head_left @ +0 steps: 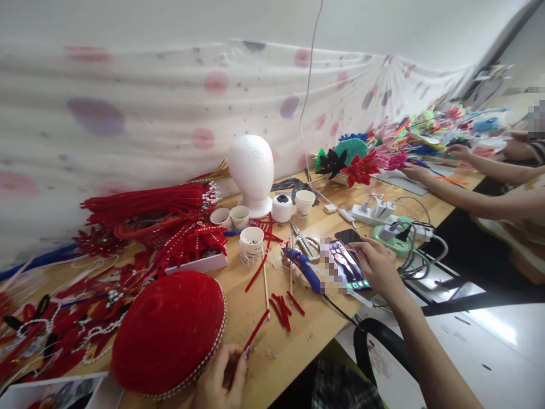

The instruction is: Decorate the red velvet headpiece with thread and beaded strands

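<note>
My left hand point(223, 378) is at the bottom centre, thumb and finger pinched on a red fuzzy strip point(258, 329). Just left of it sits a round red cap point(168, 332) edged with pearl beads. My right hand point(377, 264) is at the right part of the table, its fingers at the edge of a lit phone point(347, 264); whether they grip it is hard to tell. A blue glue gun point(303, 268) lies left of the phone, with scissors point(304, 241) behind it. Several short red pieces point(283, 312) lie between my hands.
A white foam head point(252, 170) stands at the back beside paper cups point(251, 241). Red strips and beads cover the left side. Power strips point(374, 211) with cables are at the right. Beyond, other people's arms point(460, 190) reach over colourful flowers. A black chair point(378, 341) is below.
</note>
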A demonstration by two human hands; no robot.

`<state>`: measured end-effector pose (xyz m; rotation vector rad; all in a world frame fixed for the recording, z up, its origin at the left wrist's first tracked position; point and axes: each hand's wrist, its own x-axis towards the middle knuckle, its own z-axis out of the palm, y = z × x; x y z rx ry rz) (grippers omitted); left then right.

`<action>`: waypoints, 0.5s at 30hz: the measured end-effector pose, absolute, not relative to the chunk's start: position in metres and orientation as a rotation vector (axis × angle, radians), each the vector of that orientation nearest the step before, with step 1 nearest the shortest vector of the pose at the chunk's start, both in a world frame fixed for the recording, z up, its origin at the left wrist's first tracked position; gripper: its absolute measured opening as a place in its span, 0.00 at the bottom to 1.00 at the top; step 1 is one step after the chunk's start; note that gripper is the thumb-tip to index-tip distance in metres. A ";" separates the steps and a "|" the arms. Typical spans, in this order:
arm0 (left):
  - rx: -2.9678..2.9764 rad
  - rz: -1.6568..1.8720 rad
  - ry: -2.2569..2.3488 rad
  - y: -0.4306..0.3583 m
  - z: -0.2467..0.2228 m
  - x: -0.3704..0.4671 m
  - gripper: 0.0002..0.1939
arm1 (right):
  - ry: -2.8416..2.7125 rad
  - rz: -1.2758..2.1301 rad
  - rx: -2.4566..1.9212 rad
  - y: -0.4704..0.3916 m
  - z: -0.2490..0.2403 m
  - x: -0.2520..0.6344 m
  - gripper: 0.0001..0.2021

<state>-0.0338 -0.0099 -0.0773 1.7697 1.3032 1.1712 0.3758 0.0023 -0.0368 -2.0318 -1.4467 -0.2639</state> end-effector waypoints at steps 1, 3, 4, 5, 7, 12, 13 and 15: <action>1.770 1.166 1.300 -0.010 -0.077 -0.034 0.14 | -1.431 -0.263 -2.036 0.001 -0.037 0.376 0.18; 1.760 1.157 1.297 -0.010 -0.077 -0.034 0.15 | -1.415 -0.238 -2.033 0.000 -0.037 0.375 0.17; 1.751 1.153 1.298 -0.010 -0.076 -0.034 0.15 | -1.411 -0.217 -2.028 0.001 -0.036 0.375 0.16; 1.740 1.150 1.300 -0.010 -0.074 -0.034 0.16 | -1.402 -0.197 -2.021 0.002 -0.035 0.374 0.15; 1.718 1.138 1.308 -0.010 -0.070 -0.033 0.18 | -1.358 -0.173 -2.000 0.002 -0.032 0.371 0.14; 1.512 1.092 1.377 -0.014 -0.054 -0.028 0.21 | -1.090 -0.154 -1.907 -0.022 -0.014 0.353 0.18; 1.422 1.091 1.395 -0.016 -0.050 -0.028 0.22 | -1.032 -0.147 -1.888 -0.031 -0.011 0.348 0.19; 1.257 1.100 1.413 -0.018 -0.044 -0.027 0.23 | -0.946 -0.122 -1.853 -0.049 -0.008 0.340 0.23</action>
